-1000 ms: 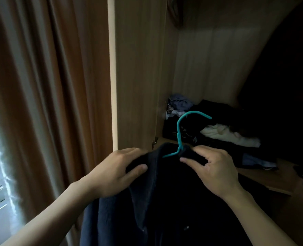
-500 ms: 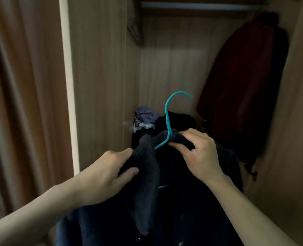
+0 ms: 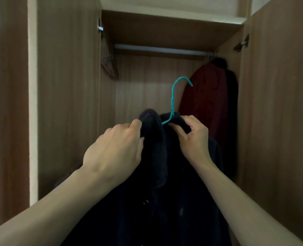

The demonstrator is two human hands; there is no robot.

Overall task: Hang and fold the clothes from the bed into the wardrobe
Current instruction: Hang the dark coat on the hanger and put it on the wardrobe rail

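Hanging on a teal coated-wire hanger (image 3: 172, 99), a dark navy fleece coat (image 3: 157, 206) fills the view from the centre down to 6 o'clock, held up in front of the open wooden wardrobe (image 3: 140, 86). The coat's fabric is thick and fuzzy, almost black in the dim light, with a broad collar flap folded over at the top and a round dark button (image 3: 145, 202) on its front. The hanger's hook rises clear above the collar, curling over toward 1 o'clock, below the silver metal rail (image 3: 161, 50) that runs across at 12 o'clock.

The person's left hand (image 3: 117, 150) has its fingers curled in and grips the thick collar flap from the 9 o'clock side, thumb tucked against the fleece. The right hand (image 3: 191, 137) pinches with thumb and bent forefinger at the base of the hook, where the teal wire disappears into the collar, catching some fleece too.

A dark red garment (image 3: 204, 103) hangs on the rail at 2 o'clock, and some bare grey hangers (image 3: 109, 68) hang against the wall at 10 o'clock.
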